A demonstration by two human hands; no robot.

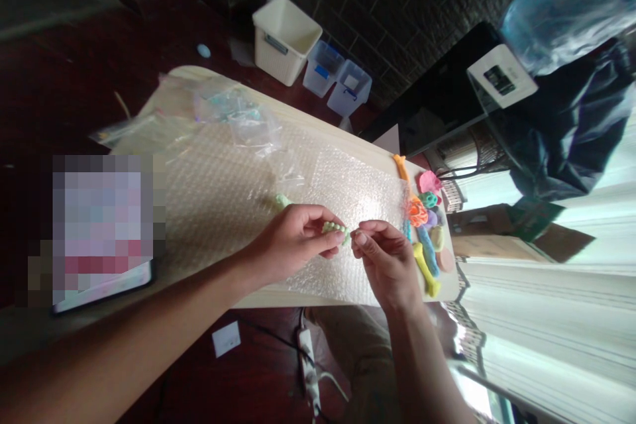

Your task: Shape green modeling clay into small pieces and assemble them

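My left hand (293, 238) is closed, with thumb and fingers pinching a small pale green bumpy clay piece (334, 228) above the table. Close beside its right end, my right hand (390, 262) is closed in a pinch. Whatever lies between those fingertips is too small to name; a bit of pale green shows near them. Beyond my left hand, a light green lump (281, 200) rests on the bubble wrap (342, 172), partly hidden by the hand.
Colourful clay-like shapes, including a yellow bone-shaped one (426, 269) and an orange lattice one (417, 212), crowd the table's right end. Clear plastic bags (248, 122) lie at the far left. A tablet-like device (106, 285) stands at left. Bins (281, 53) and a power strip (308, 364) are on the floor.
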